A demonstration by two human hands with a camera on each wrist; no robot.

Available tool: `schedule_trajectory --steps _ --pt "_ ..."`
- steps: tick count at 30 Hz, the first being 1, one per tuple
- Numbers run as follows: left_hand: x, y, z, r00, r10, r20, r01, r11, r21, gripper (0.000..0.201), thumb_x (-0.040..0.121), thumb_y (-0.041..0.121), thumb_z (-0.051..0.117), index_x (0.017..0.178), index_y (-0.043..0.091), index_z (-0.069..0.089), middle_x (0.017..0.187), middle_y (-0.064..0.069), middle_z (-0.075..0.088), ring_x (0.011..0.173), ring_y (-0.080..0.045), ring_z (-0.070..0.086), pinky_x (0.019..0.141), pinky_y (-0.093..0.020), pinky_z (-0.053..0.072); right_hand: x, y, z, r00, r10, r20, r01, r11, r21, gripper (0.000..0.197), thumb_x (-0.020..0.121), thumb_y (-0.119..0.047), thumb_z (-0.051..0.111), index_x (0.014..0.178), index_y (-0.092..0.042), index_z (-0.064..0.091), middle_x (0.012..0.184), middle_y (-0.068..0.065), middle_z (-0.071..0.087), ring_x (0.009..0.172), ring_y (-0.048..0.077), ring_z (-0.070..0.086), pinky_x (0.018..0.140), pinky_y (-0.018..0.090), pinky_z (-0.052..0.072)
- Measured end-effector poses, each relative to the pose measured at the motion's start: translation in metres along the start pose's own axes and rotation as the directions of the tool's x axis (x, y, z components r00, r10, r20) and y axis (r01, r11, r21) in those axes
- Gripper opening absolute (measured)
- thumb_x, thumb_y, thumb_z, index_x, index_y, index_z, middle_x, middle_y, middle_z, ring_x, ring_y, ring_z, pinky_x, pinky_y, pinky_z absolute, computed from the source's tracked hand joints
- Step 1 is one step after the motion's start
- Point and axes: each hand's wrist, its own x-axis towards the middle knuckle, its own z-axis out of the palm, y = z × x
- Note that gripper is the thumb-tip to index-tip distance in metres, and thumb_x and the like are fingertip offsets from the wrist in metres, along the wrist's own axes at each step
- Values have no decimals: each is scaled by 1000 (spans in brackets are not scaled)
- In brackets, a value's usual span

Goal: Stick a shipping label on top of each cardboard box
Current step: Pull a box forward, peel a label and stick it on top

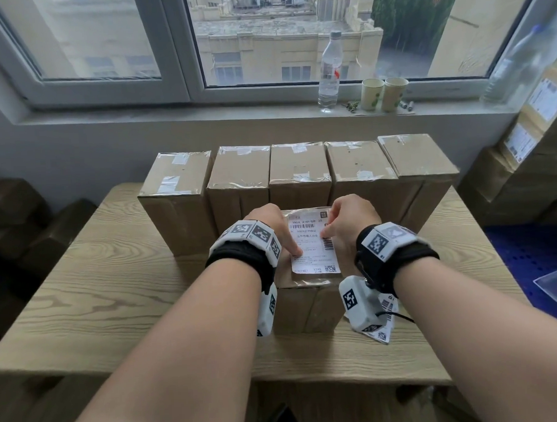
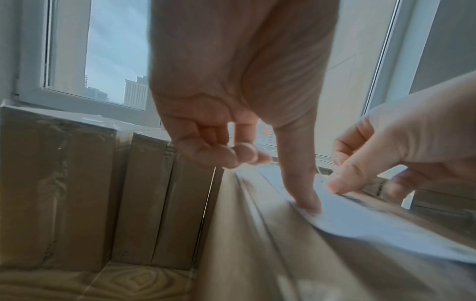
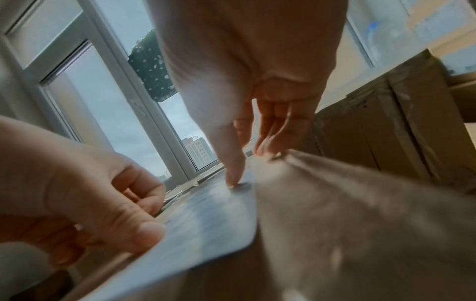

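A small cardboard box (image 1: 306,302) stands on the table in front of me. A white shipping label (image 1: 313,241) lies flat on its top. My left hand (image 1: 281,239) presses the label's left edge with the thumb (image 2: 305,201), its other fingers loosely curled above the box's left side. My right hand (image 1: 341,221) presses the label's right side with the thumb (image 3: 234,175), and its fingers reach down at the box's right edge. Behind the box, several taller taped boxes (image 1: 299,165) stand in a row with bare tops. The wrist views show the label (image 3: 206,220) blurred.
Loose labels (image 1: 384,330) lie on the wooden table (image 1: 114,281) under my right wrist. A water bottle (image 1: 328,71) and two paper cups (image 1: 384,94) stand on the windowsill. Labelled boxes (image 1: 529,142) are stacked at the right above a blue crate (image 1: 528,251).
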Motion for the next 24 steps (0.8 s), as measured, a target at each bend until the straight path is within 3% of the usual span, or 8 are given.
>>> schedule_trajectory --steps 2,4,7,9,12,15,18,24 --pt "3 -1 -4 999 -43 8 42 999 10 41 56 35 92 74 15 60 81 0 68 73 -16 63 64 -28 48 4 3 -5 1000 12 -15 -12 999 -32 31 66 -33 86 76 -19 60 85 -3 66 80 15 62 70 32 51" --pt "9 -2 -8 997 -68 -46 67 998 -19 50 59 41 90 89 11 63 91 -3 68 81 -20 63 70 -32 53 10 8 -11 998 16 -59 -15 1000 7 37 69 -43 83 82 -19 58 91 -2 64 82 15 59 69 31 46" --pt "18 1 -12 984 -56 -170 42 996 -83 65 63 45 86 111 8 61 108 -6 67 91 -21 62 80 -37 57 22 12 -11 996 38 -79 -35 999 31 53 68 -54 78 102 -20 56 113 3 59 101 20 57 80 33 47" --pt "24 5 -14 984 -51 -172 35 995 -98 69 68 43 84 121 8 58 115 -7 64 92 -20 59 79 -34 56 29 11 -7 998 46 -30 -45 999 16 62 70 -55 76 115 -19 55 122 4 57 108 21 56 85 34 46" --pt "36 10 -12 991 -48 -124 40 997 -66 64 69 46 82 118 8 64 112 -5 67 93 -19 63 79 -34 57 35 7 -2 997 57 59 -56 998 -14 60 77 -53 72 121 -15 56 115 2 60 101 19 58 77 30 45" --pt "46 9 -6 993 -61 -100 55 996 -68 54 68 50 81 104 11 72 99 -3 71 83 -17 64 66 -29 53 40 4 2 991 73 113 -70 997 -37 48 80 -53 69 105 -13 65 89 -2 63 78 13 59 62 27 44" --pt "53 6 0 991 -91 -93 84 993 -85 54 67 54 80 100 12 73 90 -1 70 75 -15 63 56 -26 45 45 3 4 984 91 155 -86 996 -39 42 80 -52 69 95 -13 67 81 -1 64 74 13 59 57 26 43" --pt "64 -4 -6 986 -165 -4 160 961 -226 50 71 42 82 110 11 71 111 -6 69 104 -23 63 88 -39 56 50 9 2 979 119 164 -138 985 108 26 83 -39 72 98 -19 68 84 -5 63 75 10 57 62 27 46"
